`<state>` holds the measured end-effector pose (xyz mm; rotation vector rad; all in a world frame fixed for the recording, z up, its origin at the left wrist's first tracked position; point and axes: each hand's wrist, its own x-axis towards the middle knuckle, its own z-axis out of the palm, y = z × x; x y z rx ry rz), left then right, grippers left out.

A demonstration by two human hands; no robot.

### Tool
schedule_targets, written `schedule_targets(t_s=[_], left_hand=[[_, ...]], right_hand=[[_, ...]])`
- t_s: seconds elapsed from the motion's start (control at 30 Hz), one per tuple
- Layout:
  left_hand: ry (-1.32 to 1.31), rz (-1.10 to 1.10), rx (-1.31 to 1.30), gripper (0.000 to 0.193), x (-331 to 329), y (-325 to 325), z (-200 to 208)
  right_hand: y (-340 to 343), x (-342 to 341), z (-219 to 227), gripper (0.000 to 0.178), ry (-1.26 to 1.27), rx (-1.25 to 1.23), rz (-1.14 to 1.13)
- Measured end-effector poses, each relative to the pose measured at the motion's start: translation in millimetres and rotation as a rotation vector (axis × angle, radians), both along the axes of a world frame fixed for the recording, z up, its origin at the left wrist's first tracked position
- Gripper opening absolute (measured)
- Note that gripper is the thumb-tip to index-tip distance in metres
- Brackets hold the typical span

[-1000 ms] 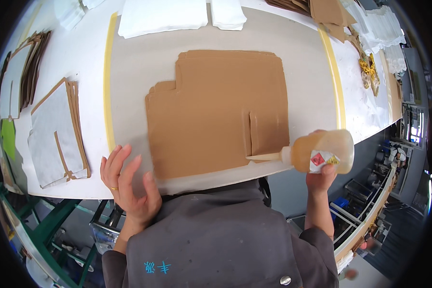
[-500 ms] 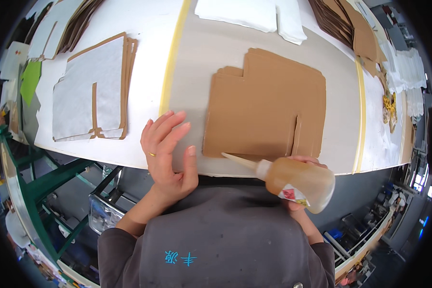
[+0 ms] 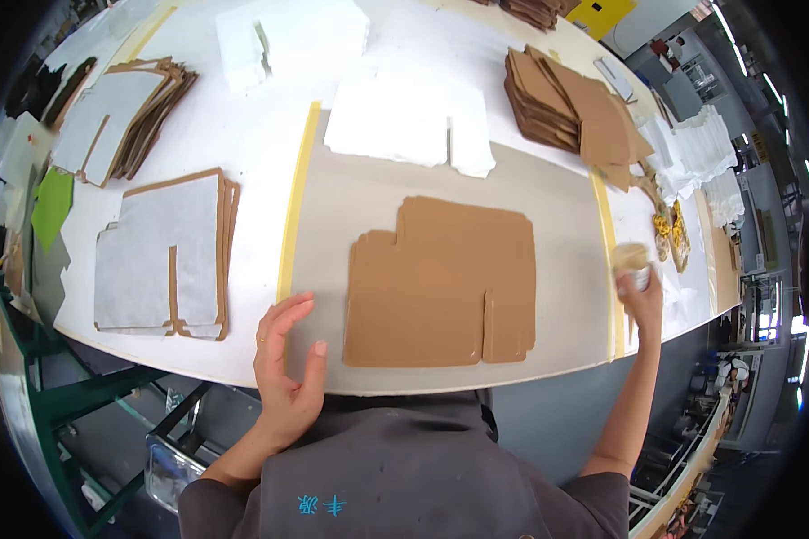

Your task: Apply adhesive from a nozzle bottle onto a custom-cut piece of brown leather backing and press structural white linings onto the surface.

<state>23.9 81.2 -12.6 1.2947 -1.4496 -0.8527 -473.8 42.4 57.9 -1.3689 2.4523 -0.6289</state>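
Brown and notched, the sheet (image 3: 431,292) is flanked by the left grip (image 3: 288,382), spread apart, and the right grip (image 3: 642,293), clamped on the squeeze bottle (image 3: 632,258).

I find my bottle (image 3: 632,254) tan with a white label (image 3: 639,277), the panel (image 3: 440,287) plain brown, the tape (image 3: 299,207) yellow, my apron (image 3: 404,476) dark grey with turquoise embroidery (image 3: 321,505).

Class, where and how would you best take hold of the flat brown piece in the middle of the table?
Probably pinch the brown piece at its near-left corner, coming from the left, where the open left hand is. That corner is unbroken, unlike the slotted right part. Since the piece lies flat, its edge likely needs lifting first.
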Motion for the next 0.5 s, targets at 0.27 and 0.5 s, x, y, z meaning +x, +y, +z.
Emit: schedule_targets(t_s=[0.27, 0.5], left_hand=[[-0.256, -0.124, -0.099, 0.044, 4, -59, 38], [-0.542, -0.122, -0.298, 0.054, -16, -134, 35]], right_hand=[[-92, 106, -7, 0.049, 0.264, -0.371, 0.661], [-203, 280, -79, 0.033, 0.516, -0.667, 1.31]])
